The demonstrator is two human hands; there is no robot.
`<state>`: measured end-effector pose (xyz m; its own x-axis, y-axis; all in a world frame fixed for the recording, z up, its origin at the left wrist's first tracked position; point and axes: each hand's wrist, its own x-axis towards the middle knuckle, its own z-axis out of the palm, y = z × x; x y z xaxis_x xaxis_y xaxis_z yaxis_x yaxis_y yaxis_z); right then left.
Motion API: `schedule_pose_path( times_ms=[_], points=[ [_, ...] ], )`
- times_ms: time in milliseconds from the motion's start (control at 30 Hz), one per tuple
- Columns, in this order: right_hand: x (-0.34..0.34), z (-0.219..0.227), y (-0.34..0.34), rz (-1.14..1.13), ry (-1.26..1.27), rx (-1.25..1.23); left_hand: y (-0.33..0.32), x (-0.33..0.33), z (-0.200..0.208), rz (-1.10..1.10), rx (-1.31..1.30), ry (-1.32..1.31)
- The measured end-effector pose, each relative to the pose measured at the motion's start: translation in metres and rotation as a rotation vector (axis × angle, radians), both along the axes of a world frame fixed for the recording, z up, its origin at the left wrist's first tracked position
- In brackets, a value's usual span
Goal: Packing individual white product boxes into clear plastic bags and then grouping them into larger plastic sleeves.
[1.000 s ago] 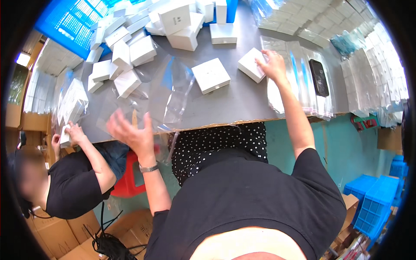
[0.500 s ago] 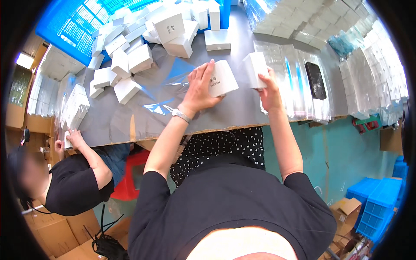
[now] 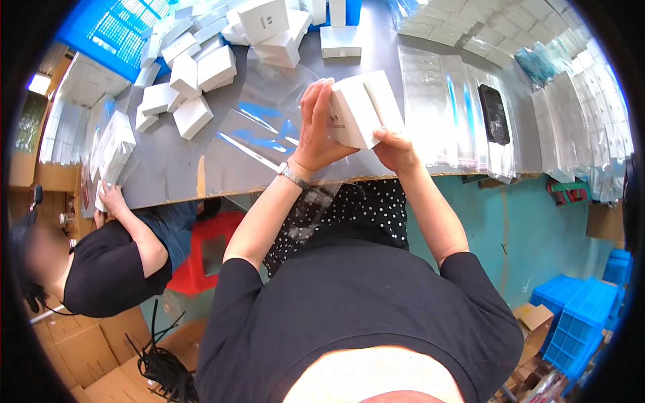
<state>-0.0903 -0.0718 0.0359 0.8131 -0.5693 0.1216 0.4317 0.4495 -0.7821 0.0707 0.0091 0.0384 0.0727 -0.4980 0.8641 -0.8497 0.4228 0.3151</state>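
Observation:
Side by side above the table's near part, two white cardboard boxes are held between my hands. The left white box has dark print on its face, and my left hand is closed against its left side. My right hand grips the right white box from below, its thumb near the seam where the two boxes meet. Beside and under my left wrist lies a clear plastic bag with blue glints. Parts of my fingers behind the boxes are hidden.
White boxes lie loosely at the far left, around a blue crate. Clear plastic sleeves and a black phone are at the right, before stacked wrapped boxes. A co-worker handles boxes at the left.
My right hand has moved left, bringing its box against the one in my left hand. The co-worker's hands have shifted slightly at the left edge of the table.

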Motion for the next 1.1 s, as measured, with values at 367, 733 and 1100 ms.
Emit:
schedule_pose_path(
  times_ms=[367, 733, 1100],
  points=[
    [0.014, 0.014, -0.068, -0.569, 0.317, -0.841, 0.037, 0.021, -0.002, 0.277, 0.261, 0.114],
    [0.024, 0.016, 0.003, -0.047, 0.199, -1.695, 0.113, 0.044, -0.033, 0.42, 0.798, 0.154],
    [0.027, -0.006, 0.023, 0.029, 0.213, -1.854, 0.108, 0.097, -0.015, 0.239, 0.535, 0.592]
  ],
)
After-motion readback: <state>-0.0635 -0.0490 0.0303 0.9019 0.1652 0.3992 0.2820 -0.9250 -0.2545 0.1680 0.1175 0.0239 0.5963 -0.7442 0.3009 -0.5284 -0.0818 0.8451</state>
